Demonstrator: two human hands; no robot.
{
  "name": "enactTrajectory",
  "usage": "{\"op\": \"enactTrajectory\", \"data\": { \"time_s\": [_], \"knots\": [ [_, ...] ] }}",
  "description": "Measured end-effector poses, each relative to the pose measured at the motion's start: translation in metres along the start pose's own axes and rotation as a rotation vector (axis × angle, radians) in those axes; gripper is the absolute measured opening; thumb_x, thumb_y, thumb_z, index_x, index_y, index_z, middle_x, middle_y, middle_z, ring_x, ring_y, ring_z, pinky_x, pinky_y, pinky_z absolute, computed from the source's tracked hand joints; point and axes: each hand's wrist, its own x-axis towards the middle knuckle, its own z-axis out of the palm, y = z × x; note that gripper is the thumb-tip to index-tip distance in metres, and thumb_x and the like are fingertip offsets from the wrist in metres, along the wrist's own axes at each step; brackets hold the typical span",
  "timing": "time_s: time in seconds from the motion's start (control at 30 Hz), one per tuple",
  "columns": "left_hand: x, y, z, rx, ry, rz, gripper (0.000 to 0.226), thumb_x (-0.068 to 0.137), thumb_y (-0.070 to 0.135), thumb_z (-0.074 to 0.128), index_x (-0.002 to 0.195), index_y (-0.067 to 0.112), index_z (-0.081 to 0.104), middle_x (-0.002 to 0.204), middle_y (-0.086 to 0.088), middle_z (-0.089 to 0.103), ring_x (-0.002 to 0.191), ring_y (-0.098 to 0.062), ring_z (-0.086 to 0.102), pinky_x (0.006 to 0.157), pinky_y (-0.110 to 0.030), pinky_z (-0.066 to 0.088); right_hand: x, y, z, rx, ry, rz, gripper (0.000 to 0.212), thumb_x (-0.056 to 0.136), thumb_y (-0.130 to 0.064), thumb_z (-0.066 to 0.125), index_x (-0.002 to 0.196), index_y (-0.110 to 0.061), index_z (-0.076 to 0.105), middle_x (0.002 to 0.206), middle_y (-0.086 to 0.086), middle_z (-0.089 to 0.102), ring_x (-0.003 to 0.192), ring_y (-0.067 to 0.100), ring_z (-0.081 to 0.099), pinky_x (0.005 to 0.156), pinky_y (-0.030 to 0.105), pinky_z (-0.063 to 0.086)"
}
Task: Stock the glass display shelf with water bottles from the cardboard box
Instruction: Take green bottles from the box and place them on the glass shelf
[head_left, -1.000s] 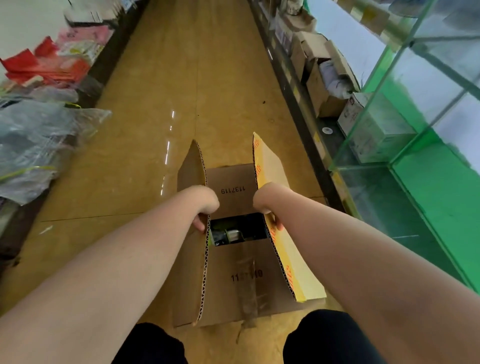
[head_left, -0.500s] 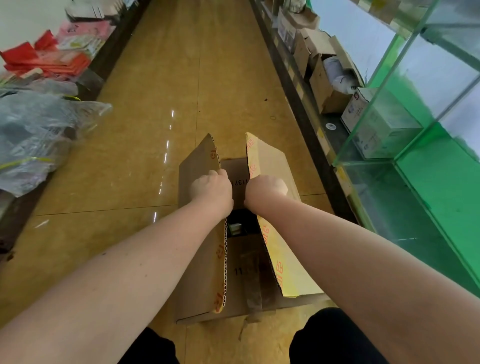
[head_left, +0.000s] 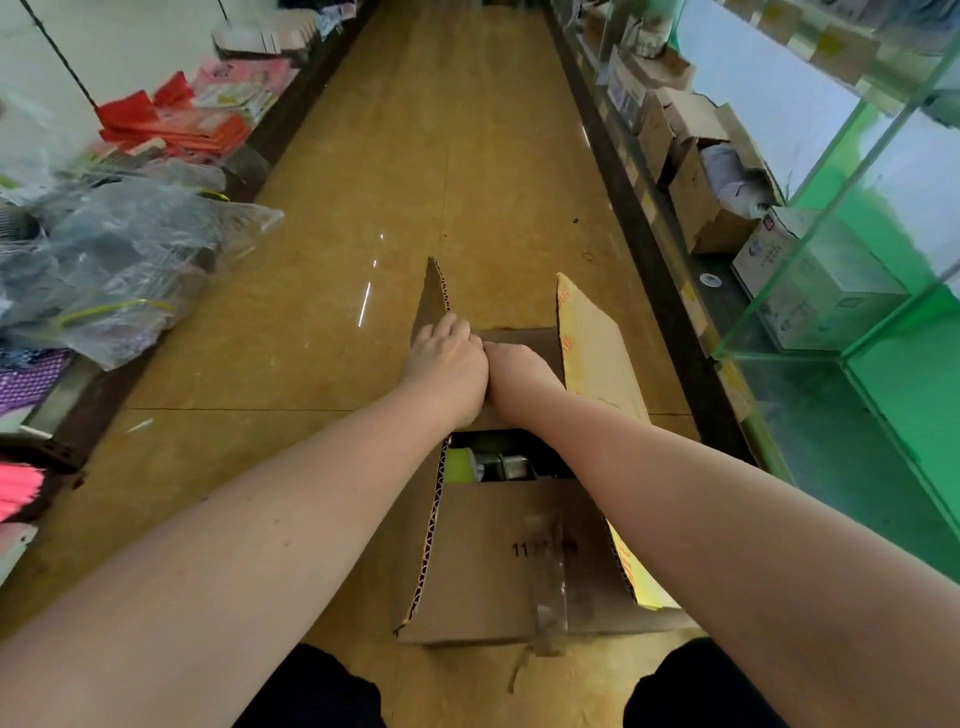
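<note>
Under both curled hands, touching together, the cardboard box's far flap.

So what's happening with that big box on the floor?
A person is opening a brown cardboard box on the yellow floor, next to the green glass display shelf. The left hand and right hand meet at the box's far inner flap, with the long side flaps standing up. Through the gap you can see something green and silvery inside. Nothing has been taken out yet.
</note>
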Motion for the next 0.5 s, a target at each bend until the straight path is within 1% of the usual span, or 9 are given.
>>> {"op": "enactTrajectory", "data": {
  "time_s": [0.07,0.13,0.23,0.3,0.4,0.5],
  "knots": [
    [-0.003,-0.015,-0.002,0.049,-0.027,-0.036,0.049,0.089,0.007,0.045,0.137,-0.003,0.035,0.146,-0.016,0.028,0.142,-0.030,0.013,0.117,-0.039,0.013,0.011,-0.015,0.006,-0.036,0.016,-0.075,0.036,0.094,-0.005,0.040,0.130,-0.006,0.046,0.132,0.010,0.053,0.117,0.028,0.054,0.078,0.031,0.041],
    [-0.008,-0.033,-0.001,0.121,-0.072,-0.076,0.048,0.091,0.010,0.044,0.138,0.001,0.037,0.147,-0.016,0.029,0.143,-0.031,0.011,0.118,-0.042,0.007,0.020,-0.033,0.015,-0.065,0.018,-0.144,0.038,0.095,-0.005,0.037,0.132,-0.006,0.044,0.135,0.011,0.051,0.118,0.029,0.054,0.080,0.032,0.043],
    [-0.018,-0.063,0.010,0.174,-0.168,-0.147,0.044,0.093,0.018,0.043,0.137,0.012,0.043,0.149,-0.013,0.029,0.145,-0.031,0.002,0.116,-0.049,-0.003,0.027,-0.060,0.033,-0.073,-0.009,-0.217,0.036,0.096,-0.006,0.033,0.131,-0.007,0.043,0.131,0.012,0.053,0.115,0.032,0.055,0.074,0.032,0.039],
    [-0.025,-0.078,0.025,0.161,-0.226,-0.194,0.044,0.094,0.023,0.040,0.138,0.017,0.042,0.150,-0.011,0.027,0.145,-0.030,-0.001,0.115,-0.051,-0.006,0.032,-0.073,0.047,-0.063,-0.046,-0.236,0.034,0.098,-0.013,0.034,0.131,-0.008,0.042,0.129,0.013,0.053,0.114,0.032,0.054,0.077,0.032,0.040],
    [-0.032,-0.095,0.056,0.053,-0.269,-0.262,0.050,0.093,0.021,0.041,0.142,0.014,0.034,0.150,-0.011,0.029,0.144,-0.031,0.007,0.117,-0.049,0.000,0.042,-0.086,0.071,-0.033,-0.115,-0.227,0.037,0.100,-0.024,0.035,0.135,-0.015,0.039,0.128,0.013,0.052,0.116,0.033,0.051,0.086,0.035,0.043],
    [-0.033,-0.107,0.081,-0.078,-0.288,-0.304,0.048,0.093,0.020,0.043,0.139,0.016,0.033,0.146,-0.010,0.034,0.139,-0.031,0.024,0.115,-0.047,0.013,0.049,-0.094,0.087,-0.067,-0.174,-0.219,0.041,0.099,-0.028,0.034,0.140,-0.020,0.036,0.129,0.010,0.051,0.116,0.032,0.050,0.087,0.038,0.044]
  ]
}}
